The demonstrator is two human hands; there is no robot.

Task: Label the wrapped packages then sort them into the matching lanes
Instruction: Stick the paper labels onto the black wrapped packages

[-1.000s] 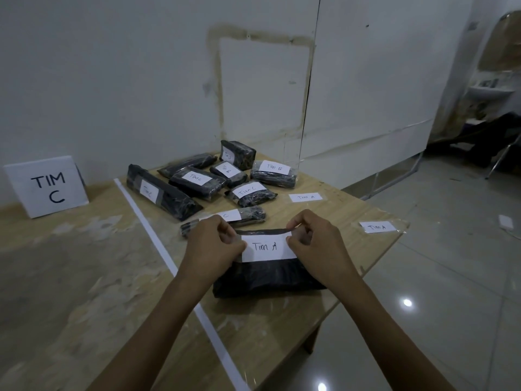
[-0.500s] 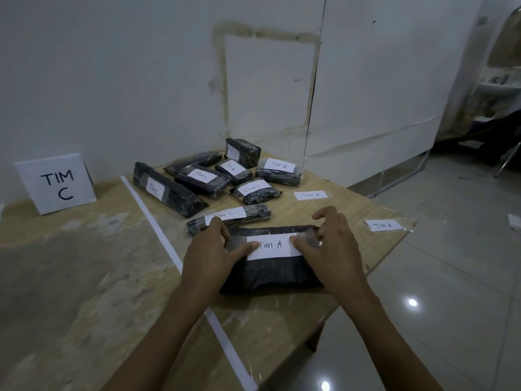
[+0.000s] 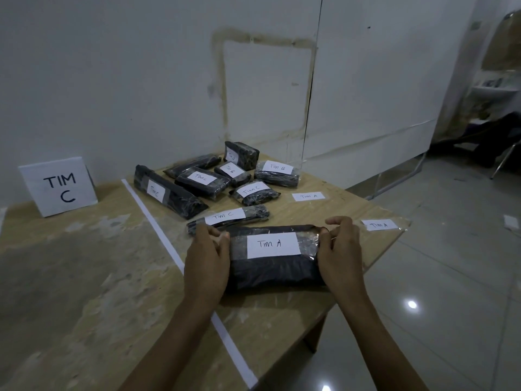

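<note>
A black wrapped package (image 3: 275,270) lies near the table's front right edge with a white "Tim A" label (image 3: 273,245) taped flat on top. My left hand (image 3: 207,262) presses against its left end and my right hand (image 3: 341,255) against its right end, fingers curled over the tape ends. Behind it lie several black packages labelled "Tim C" (image 3: 228,218) and "Tim B" (image 3: 277,174). Two loose "Tim A" labels (image 3: 308,196) (image 3: 379,224) rest on the table to the right.
A white tape line (image 3: 158,230) runs diagonally across the wooden table (image 3: 84,277), marking lanes. A white "TIM C" sign (image 3: 59,186) stands at the back left against the wall. The table's right edge drops to a tiled floor (image 3: 451,277).
The "Tim A" label went from being held above the package to lying taped flat on it. Both hands slid outward from the label to the package's ends.
</note>
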